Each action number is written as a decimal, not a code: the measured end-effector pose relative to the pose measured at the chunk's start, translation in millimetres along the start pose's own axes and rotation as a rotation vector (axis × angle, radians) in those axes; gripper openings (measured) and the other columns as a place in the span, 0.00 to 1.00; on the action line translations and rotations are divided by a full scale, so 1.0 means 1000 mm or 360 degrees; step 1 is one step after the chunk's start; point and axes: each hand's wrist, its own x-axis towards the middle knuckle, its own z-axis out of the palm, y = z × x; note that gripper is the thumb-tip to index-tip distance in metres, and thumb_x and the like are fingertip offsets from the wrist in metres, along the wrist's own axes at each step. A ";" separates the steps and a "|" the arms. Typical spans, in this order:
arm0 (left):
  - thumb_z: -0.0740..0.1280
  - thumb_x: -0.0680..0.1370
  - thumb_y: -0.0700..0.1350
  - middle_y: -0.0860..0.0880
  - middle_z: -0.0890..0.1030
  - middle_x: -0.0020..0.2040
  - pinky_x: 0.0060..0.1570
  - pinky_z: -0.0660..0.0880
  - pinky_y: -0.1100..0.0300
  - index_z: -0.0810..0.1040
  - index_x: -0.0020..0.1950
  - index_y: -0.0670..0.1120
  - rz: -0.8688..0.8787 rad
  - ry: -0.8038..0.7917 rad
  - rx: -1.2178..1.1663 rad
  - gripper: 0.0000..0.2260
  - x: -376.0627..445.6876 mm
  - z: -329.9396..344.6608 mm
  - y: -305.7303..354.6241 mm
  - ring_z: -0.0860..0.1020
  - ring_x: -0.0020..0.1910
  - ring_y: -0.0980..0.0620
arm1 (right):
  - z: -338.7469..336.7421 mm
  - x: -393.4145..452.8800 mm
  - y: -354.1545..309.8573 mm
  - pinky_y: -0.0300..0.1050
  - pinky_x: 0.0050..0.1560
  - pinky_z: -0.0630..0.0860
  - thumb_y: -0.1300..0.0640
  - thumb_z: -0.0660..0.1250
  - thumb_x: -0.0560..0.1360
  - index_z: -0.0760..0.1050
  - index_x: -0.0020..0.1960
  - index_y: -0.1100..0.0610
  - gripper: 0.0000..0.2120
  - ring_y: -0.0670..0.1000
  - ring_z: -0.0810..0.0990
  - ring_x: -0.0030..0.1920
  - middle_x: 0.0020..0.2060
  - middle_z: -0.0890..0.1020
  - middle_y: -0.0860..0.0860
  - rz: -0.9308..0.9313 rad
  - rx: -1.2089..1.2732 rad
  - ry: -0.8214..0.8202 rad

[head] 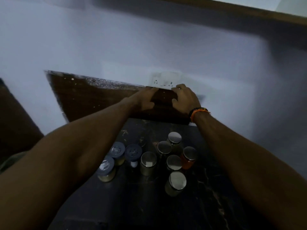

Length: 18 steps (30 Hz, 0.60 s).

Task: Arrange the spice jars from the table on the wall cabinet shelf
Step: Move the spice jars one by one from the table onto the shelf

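Note:
Several spice jars stand in a cluster on the dark marbled table (207, 205). Three on the left have grey-blue plastic lids (117, 150); the others have shiny metal lids (177, 180), and one holds orange-red powder (188, 161). Above them a dark brown shelf (93, 98), flecked with white paint, juts out from the wall. My left hand (146, 99) and my right hand (186, 98) rest on its right part, fingers curved toward each other with a gap between them. Only the speckled shelf surface shows in that gap. No jar is visible on the shelf.
A white wall socket plate (166, 79) sits just behind my hands. A brown wooden edge (249, 12) runs across the top right. Dark brown furniture (15, 120) stands at the left. Orange threads (198, 112) circle my right wrist. The frame is dim and blurred.

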 end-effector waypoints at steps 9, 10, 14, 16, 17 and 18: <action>0.71 0.76 0.44 0.38 0.68 0.74 0.70 0.68 0.47 0.60 0.79 0.41 -0.0352 -0.0183 -0.0137 0.34 -0.078 0.067 -0.072 0.69 0.72 0.38 | 0.116 -0.032 -0.063 0.55 0.67 0.72 0.60 0.66 0.77 0.72 0.74 0.59 0.25 0.62 0.73 0.67 0.69 0.73 0.59 -0.0208 0.0173 -0.0434; 0.71 0.76 0.44 0.38 0.69 0.74 0.69 0.68 0.47 0.60 0.78 0.41 -0.0387 -0.0199 -0.0151 0.33 -0.087 0.076 -0.079 0.69 0.71 0.38 | 0.127 -0.038 -0.069 0.55 0.67 0.72 0.60 0.66 0.77 0.72 0.73 0.59 0.24 0.62 0.74 0.67 0.68 0.73 0.60 -0.0228 0.0198 -0.0457; 0.70 0.77 0.44 0.39 0.68 0.74 0.69 0.67 0.48 0.60 0.79 0.42 -0.0554 -0.0298 -0.0151 0.33 -0.127 0.110 -0.104 0.69 0.72 0.39 | 0.169 -0.064 -0.094 0.51 0.67 0.68 0.62 0.64 0.77 0.73 0.72 0.59 0.22 0.59 0.73 0.67 0.68 0.74 0.57 -0.0287 0.0286 -0.0534; 0.71 0.76 0.44 0.39 0.67 0.75 0.70 0.68 0.47 0.58 0.79 0.42 -0.0622 -0.0358 -0.0137 0.35 -0.148 0.126 -0.114 0.68 0.72 0.39 | 0.184 -0.076 -0.106 0.52 0.65 0.69 0.62 0.65 0.77 0.74 0.71 0.59 0.22 0.59 0.73 0.65 0.66 0.74 0.57 -0.0337 0.0311 -0.0598; 0.71 0.76 0.44 0.40 0.67 0.75 0.70 0.67 0.46 0.58 0.79 0.43 -0.0667 -0.0379 -0.0142 0.35 -0.157 0.132 -0.118 0.68 0.72 0.39 | 0.190 -0.082 -0.112 0.52 0.64 0.71 0.61 0.65 0.77 0.75 0.70 0.59 0.21 0.60 0.74 0.64 0.65 0.75 0.58 -0.0360 0.0325 -0.0612; 0.71 0.76 0.45 0.40 0.66 0.76 0.71 0.67 0.45 0.58 0.79 0.44 -0.0724 -0.0392 -0.0154 0.36 -0.167 0.139 -0.123 0.67 0.73 0.39 | 0.197 -0.087 -0.118 0.53 0.64 0.71 0.61 0.64 0.77 0.75 0.69 0.60 0.20 0.60 0.75 0.63 0.64 0.76 0.58 -0.0381 0.0335 -0.0624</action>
